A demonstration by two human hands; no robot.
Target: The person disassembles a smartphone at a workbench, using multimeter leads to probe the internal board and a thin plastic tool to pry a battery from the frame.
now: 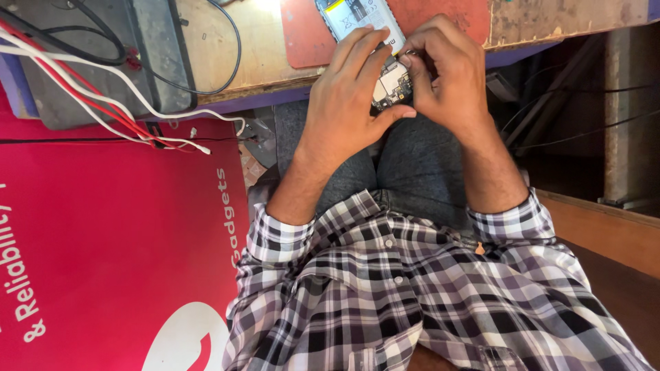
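An opened phone (364, 20) with its back cover off lies at the front edge of a wooden bench, its battery and circuit board (393, 84) exposed. My left hand (347, 96) grips the phone's near end, fingers laid across it and thumb beneath the board. My right hand (443, 72) is curled over the phone's right side, fingertips pinched at the board's edge; whether they hold a small part is hidden.
A red mat (302, 34) lies under the phone on the wooden bench (550, 20). A grey device (148, 62) with black, white and red cables (89, 96) stands at the left. A red printed panel (103, 254) fills the lower left. Dark wires hang at the right.
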